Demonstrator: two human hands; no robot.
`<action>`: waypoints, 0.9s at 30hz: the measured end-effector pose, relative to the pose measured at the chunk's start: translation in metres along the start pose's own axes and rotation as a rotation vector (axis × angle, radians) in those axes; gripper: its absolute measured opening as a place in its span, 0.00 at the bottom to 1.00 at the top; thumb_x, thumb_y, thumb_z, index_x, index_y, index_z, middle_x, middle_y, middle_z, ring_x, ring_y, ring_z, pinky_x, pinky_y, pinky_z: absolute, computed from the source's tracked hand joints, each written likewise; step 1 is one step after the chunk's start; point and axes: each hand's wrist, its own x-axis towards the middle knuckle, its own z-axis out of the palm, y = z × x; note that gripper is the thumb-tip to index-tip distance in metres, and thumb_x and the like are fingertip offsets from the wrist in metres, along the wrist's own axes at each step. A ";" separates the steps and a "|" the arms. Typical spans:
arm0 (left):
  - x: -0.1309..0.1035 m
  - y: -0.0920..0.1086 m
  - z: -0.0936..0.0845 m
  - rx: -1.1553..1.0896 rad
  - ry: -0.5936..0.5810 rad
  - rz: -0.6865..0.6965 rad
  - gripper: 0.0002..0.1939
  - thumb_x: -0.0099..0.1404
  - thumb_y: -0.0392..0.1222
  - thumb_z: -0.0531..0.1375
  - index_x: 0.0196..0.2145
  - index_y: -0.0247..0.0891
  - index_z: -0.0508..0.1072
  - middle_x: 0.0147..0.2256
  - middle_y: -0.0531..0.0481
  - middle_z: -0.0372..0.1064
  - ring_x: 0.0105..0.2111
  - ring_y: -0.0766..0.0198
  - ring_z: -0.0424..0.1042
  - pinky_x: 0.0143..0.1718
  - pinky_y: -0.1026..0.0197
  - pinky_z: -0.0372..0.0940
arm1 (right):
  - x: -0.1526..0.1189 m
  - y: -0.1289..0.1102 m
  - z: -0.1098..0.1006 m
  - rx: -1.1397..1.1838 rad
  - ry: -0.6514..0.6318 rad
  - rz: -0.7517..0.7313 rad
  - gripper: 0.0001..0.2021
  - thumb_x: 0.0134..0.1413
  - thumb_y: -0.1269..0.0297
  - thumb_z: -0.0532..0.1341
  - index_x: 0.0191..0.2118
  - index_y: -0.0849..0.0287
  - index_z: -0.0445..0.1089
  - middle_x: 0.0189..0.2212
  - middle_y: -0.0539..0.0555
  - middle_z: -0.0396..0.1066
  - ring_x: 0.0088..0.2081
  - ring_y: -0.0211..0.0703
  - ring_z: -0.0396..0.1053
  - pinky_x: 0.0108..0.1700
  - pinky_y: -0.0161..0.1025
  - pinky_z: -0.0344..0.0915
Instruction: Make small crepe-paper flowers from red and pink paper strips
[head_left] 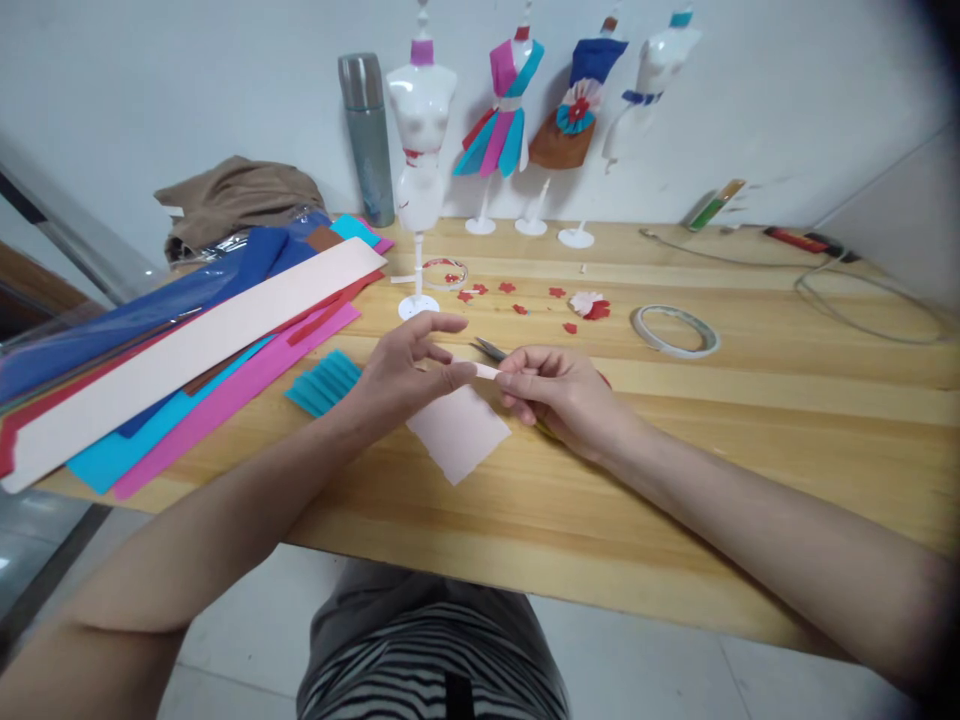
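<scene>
Left hand (405, 368) and right hand (559, 392) hold a pale strip (486, 371) — capped flask (368, 145) behind.

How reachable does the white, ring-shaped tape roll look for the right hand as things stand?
Probably yes: the right hand is near the white, ring-shaped tape roll, with nothing standing between them. Its grip is busy, though, with a small pale pink paper strip, which it may need to release.

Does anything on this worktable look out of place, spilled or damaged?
Nothing looks clearly spilled or broken. Only mild clutter: small red cutouts lie scattered mid-table, and the colored sheets at left overlap at uneven angles.
</scene>
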 end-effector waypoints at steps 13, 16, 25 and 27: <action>-0.004 0.004 0.002 0.232 -0.269 0.275 0.08 0.57 0.40 0.66 0.36 0.36 0.79 0.34 0.49 0.77 0.33 0.66 0.72 0.33 0.66 0.65 | -0.004 -0.008 -0.006 0.126 -0.180 0.249 0.09 0.36 0.65 0.73 0.21 0.61 0.73 0.14 0.48 0.67 0.14 0.26 0.54 0.16 0.28 0.48; -0.008 0.010 0.003 0.260 -0.267 0.236 0.05 0.57 0.39 0.66 0.32 0.36 0.79 0.29 0.50 0.75 0.29 0.68 0.69 0.31 0.66 0.63 | -0.004 -0.007 -0.006 0.135 -0.210 0.265 0.08 0.37 0.66 0.72 0.22 0.61 0.74 0.14 0.47 0.67 0.13 0.26 0.54 0.16 0.28 0.47; -0.004 0.002 0.004 0.056 -0.281 0.089 0.05 0.56 0.38 0.67 0.31 0.34 0.78 0.23 0.52 0.71 0.24 0.70 0.69 0.27 0.68 0.63 | -0.003 -0.005 -0.006 0.157 -0.223 0.251 0.09 0.36 0.65 0.73 0.22 0.61 0.74 0.15 0.47 0.68 0.14 0.25 0.55 0.17 0.27 0.49; -0.004 0.001 0.004 0.015 -0.279 0.069 0.05 0.56 0.38 0.67 0.30 0.34 0.78 0.22 0.53 0.71 0.24 0.70 0.70 0.28 0.68 0.64 | -0.002 -0.005 -0.006 0.160 -0.234 0.248 0.09 0.36 0.64 0.73 0.23 0.61 0.74 0.15 0.47 0.68 0.14 0.25 0.55 0.17 0.27 0.49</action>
